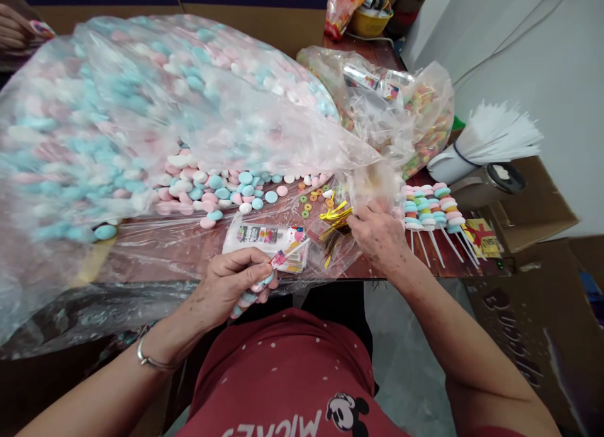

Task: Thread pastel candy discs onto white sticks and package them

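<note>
Red-brown desk [283,211] crowded, big candy bag [189,103] behind, pale wall [547,78] and cardboard box [540,201] off right; left hand [236,272] grips a candy skewer [246,298] at the near edge, right hand [381,237] at gold ties [336,214], can't tell if gripping.

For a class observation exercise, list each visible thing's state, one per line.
Left hand: closed on candy skewer
Right hand: at gold ties, grip unclear
Large bag: open, candies spilled
Row of skewers: threaded, lying down
White mug: packed with sticks
Grey cup: apparently lidded
Cardboard box: open
</note>
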`<action>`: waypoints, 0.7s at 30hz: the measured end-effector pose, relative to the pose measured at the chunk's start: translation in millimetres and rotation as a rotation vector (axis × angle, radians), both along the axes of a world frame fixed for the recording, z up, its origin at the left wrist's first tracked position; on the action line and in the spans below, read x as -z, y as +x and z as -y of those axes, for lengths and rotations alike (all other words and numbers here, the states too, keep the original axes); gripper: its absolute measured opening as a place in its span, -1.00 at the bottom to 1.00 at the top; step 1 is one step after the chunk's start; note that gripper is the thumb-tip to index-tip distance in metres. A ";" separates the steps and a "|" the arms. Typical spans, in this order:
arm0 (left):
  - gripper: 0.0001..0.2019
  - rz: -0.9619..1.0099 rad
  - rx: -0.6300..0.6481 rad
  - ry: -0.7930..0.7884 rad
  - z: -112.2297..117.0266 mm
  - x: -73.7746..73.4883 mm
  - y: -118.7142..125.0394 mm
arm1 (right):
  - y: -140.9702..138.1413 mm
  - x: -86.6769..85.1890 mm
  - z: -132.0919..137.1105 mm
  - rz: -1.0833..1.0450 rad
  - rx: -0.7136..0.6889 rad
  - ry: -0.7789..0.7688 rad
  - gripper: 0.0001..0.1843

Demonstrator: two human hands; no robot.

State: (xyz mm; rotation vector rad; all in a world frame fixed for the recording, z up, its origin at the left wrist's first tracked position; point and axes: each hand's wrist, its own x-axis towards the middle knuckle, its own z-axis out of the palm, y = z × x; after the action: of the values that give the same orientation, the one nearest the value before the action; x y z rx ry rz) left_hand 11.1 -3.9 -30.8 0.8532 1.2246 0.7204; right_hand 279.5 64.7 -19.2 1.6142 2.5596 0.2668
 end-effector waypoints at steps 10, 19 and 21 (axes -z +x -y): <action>-0.70 0.121 -0.060 0.021 -4.4 3.6 4.9 | 9.8 5.9 1.1 -0.067 0.087 0.026 -0.75; -0.71 0.155 -0.070 -0.001 -1.2 7.2 7.1 | -9.8 8.3 8.9 -0.036 0.142 -0.072 -0.77; -0.71 0.162 -0.081 -0.002 -1.2 7.6 7.2 | -11.3 13.1 11.2 -0.030 0.177 -0.064 -0.73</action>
State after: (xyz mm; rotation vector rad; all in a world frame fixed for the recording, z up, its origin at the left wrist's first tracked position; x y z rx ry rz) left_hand 18.2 -2.7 -38.4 0.7320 1.1187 0.8372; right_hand 268.3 53.6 -32.4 1.8184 2.3994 0.1452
